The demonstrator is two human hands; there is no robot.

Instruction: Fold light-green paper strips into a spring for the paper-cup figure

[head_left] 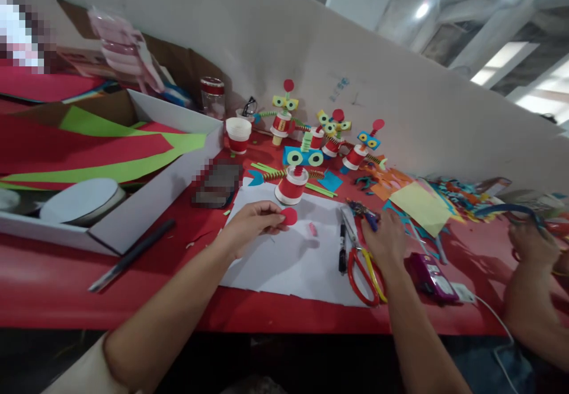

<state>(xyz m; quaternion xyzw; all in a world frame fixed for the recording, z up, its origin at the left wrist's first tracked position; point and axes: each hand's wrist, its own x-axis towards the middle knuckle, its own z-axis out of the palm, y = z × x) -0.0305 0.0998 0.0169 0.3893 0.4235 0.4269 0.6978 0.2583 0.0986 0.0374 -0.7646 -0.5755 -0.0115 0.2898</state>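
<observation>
My left hand (pixel 253 221) pinches a small red paper circle (pixel 290 216) over a white sheet (pixel 288 258) on the red table. My right hand (pixel 386 237) rests on the table beside red-and-yellow scissors (pixel 362 260), its fingers closed around a small dark thing I cannot name. A black marker (pixel 342 247) lies between my hands. Just beyond the sheet stands a red paper-cup robot (pixel 292 185) with blue eyes and coiled arms.
Several more cup robots (pixel 331 136) stand at the white wall. An open box (pixel 133 204) with red and green paper sits at left, a black stick (pixel 133 255) before it. Paper scraps (pixel 422 201), a purple device (pixel 433 276) and another person's hands (pixel 531 246) are at right.
</observation>
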